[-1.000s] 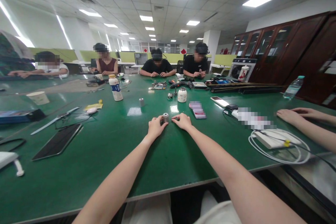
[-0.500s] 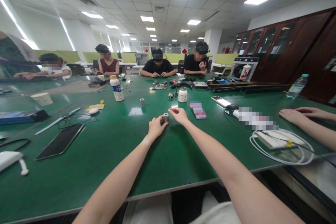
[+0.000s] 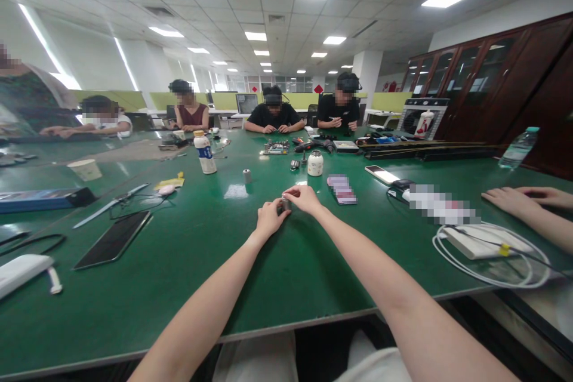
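My left hand (image 3: 269, 218) is closed round the side of a small metal cylinder (image 3: 286, 205) that stands upright on the green table (image 3: 250, 304). My right hand (image 3: 303, 199) is pinched over the top of this cylinder; anything between its fingertips is too small or hidden to make out. A second metal cylinder (image 3: 247, 176) stands farther off to the left. Beyond my hands are a white round jar (image 3: 315, 163) and a small metal part (image 3: 295, 165). To the right of my right hand lies a phone with a blurred screen (image 3: 341, 189).
A white bottle with a blue label (image 3: 205, 153) stands at the back left. On the left lies a dark tablet (image 3: 113, 240). At the right are a white box (image 3: 486, 240) with coiled cable and another person's hands (image 3: 510, 200). Several people sit across the table.
My right hand has moved left and onto the cylinder's top, where before it was pinched just beside it. My left hand keeps its hold. The whole view has shifted slightly.
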The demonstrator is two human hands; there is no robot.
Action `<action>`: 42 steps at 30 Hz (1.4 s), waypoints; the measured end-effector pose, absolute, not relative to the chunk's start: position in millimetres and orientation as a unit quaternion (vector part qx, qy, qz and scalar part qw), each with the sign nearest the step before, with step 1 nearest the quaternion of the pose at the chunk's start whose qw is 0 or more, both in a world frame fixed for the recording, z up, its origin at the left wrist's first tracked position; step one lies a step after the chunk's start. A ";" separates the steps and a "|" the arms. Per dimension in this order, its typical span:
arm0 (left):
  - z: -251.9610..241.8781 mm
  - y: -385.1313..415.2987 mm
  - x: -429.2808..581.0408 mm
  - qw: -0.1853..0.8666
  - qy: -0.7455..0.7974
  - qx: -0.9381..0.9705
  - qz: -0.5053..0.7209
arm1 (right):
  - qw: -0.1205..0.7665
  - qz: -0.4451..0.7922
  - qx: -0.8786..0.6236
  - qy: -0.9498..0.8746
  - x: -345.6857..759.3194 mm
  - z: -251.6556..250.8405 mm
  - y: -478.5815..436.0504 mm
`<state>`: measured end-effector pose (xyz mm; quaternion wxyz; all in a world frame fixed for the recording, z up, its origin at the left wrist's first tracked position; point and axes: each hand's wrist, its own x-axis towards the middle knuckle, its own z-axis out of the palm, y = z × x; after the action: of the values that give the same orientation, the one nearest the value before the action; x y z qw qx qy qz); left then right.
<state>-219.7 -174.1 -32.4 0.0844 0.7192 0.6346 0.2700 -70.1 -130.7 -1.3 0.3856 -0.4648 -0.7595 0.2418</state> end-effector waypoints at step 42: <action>-34.6 -173.1 -219.6 0.085 0.629 0.721 0.279 | 0.409 0.329 -0.499 -0.690 -74.2 -19.5 -113.6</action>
<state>-219.6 -173.1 -34.6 0.0845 0.7208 0.6287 0.2793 -74.2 -113.6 -19.5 0.4085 -0.4986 -0.6902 0.3289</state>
